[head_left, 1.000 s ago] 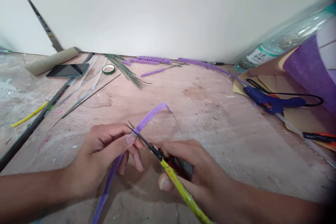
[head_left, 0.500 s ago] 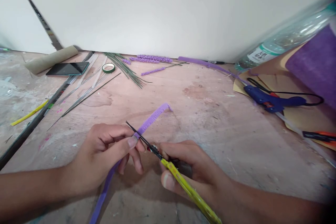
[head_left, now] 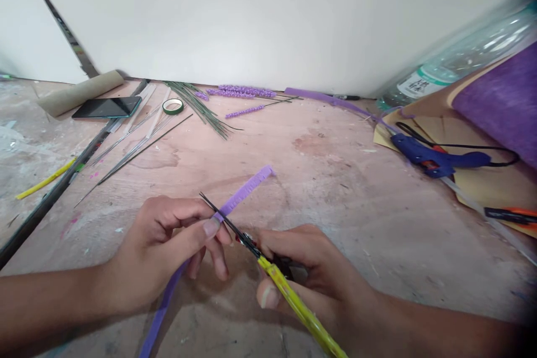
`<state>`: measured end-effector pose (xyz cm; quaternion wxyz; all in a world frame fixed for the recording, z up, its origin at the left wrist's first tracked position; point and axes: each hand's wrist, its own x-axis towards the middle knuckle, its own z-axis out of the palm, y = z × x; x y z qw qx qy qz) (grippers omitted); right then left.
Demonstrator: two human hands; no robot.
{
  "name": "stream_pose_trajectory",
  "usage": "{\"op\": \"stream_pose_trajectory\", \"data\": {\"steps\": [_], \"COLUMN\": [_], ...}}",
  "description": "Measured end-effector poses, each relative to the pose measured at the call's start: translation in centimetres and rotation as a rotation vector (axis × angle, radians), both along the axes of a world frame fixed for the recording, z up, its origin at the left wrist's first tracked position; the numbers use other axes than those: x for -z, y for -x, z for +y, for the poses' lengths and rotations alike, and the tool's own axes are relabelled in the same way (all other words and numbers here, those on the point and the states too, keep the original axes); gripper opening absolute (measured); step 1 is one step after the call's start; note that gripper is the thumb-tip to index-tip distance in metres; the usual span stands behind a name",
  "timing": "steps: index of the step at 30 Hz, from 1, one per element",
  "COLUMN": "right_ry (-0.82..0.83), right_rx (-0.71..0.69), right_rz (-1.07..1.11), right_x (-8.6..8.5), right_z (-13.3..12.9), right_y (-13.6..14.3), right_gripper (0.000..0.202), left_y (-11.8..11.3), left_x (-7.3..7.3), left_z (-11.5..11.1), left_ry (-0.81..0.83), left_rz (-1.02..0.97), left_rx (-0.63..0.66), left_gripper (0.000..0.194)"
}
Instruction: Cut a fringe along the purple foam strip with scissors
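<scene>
Over the table [head_left: 377, 196], I saw the right hand [head_left: 314, 268] curled around the scissors [head_left: 304, 313]. The left hand [head_left: 163, 240], beside the scissors' blades, pinched the purple strip [head_left: 247, 190] between thumb and fingertip, its other fingers loosely bent. Those blades lay closer together than a second earlier, crossing the strip, whose loose end beyond the scissors had straightened.

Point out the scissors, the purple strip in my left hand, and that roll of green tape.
Scissors [head_left: 277, 279]: head view, on the yellow handle.
Purple strip [head_left: 246, 191]: head view, on the stretch beyond the blades.
Roll of green tape [head_left: 178, 112]: head view, on its green outer side.
</scene>
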<state>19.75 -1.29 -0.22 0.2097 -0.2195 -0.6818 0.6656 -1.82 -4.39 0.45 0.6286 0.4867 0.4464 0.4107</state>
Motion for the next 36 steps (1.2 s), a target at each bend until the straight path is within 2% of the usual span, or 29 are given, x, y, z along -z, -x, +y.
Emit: {"op": "stream_pose_trajectory", "data": {"steps": [8,14,17,23,30,36], "right_ry": [-0.101,-0.218,-0.244,-0.170,-0.036,-0.002], "right_rx": [0.029,0.027,0.046,0.049,0.024,0.042], "right_rz": [-0.031,-0.197,-0.195,-0.135,-0.111,-0.054], "right_x": [-0.10,-0.67,-0.70,-0.41,-0.59,-0.60], "right_z": [0.28,-0.02,-0.09,-0.07,0.17,0.02], "right_y": [-0.16,-0.23,-0.22,-0.35,0.05,0.23], "right_gripper": [0.030,0.040,0.038,0.026,0.051,0.046], "left_y": [-0.13,0.34,0.59,0.43,0.20,0.27], "left_x": [0.23,0.41,0.40,0.33,0.35,0.62], "left_z": [-0.14,-0.35,-0.49,-0.30,-0.03,-0.04], "left_ry": [0.033,-0.048,-0.110,-0.122,-0.058,-0.035], "left_rz": [-0.094,-0.064,-0.015,0.044,-0.023,-0.014], "left_rx": [-0.005,0.020,0.051,0.065,0.040,0.015], "left_gripper": [0.024,0.027,0.030,0.033,0.030,0.030]}}
